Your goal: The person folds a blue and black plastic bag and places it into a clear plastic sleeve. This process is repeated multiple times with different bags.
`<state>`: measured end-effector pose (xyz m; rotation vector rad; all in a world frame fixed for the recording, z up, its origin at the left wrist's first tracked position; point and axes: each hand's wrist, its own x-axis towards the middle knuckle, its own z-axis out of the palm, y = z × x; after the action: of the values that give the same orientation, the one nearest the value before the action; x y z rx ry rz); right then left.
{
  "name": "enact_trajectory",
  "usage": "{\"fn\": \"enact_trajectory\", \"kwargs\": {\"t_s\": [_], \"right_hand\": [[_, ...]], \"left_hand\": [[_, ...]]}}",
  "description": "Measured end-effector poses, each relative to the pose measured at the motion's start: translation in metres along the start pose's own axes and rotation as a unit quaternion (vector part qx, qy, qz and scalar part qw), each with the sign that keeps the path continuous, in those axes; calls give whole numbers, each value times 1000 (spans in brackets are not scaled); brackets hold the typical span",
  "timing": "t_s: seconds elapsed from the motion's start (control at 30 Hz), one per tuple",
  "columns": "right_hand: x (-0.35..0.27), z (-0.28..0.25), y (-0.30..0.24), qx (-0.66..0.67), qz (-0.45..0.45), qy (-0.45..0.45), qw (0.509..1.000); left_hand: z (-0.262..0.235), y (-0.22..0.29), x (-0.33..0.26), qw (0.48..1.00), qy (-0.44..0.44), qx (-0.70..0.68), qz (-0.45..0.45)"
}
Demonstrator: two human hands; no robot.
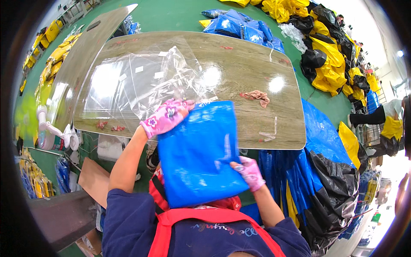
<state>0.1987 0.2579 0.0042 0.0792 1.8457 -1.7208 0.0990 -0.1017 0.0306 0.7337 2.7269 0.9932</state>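
A folded blue plastic sheet, smooth and shiny, hangs over the table's near edge in front of me. My right hand, in a pink glove with bare fingertips, grips its right edge with the thumb on top. On its upper left corner rests my left hand, in a pink flowered glove, fingers stretched flat toward the clear bags. Several clear plastic bags with small white labels lie overlapping on the table, just beyond my left hand.
The wood-grain table carries a crumpled brown cloth and clear strips. Blue and black sheets drape at the right. Blue packages lie beyond the table, yellow and black piles far right. A second table adjoins left.
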Motion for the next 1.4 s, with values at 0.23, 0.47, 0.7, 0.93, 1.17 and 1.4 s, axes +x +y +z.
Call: {"fn": "enact_trajectory", "kwargs": {"t_s": [0.23,0.47,0.7,0.93,1.17,1.4], "right_hand": [[139,-25,-63,-391,-202,132,888],[277,51,-139,-297,-58,-232,925],[245,-5,-115,-163,-11,-191,968],[189,-10,-102,-191,-39,-110,975],[163,12,-91,-270,-61,51,960],[162,3,-62,-91,-109,75,987]], "left_hand": [[-10,15,-39,991,17,122,-57],[-9,26,-29,983,7,175,-59],[67,27,-40,963,111,229,-92],[68,26,-31,968,131,193,-91],[60,25,-40,953,178,193,-150],[59,27,-32,953,176,202,-143]]}}
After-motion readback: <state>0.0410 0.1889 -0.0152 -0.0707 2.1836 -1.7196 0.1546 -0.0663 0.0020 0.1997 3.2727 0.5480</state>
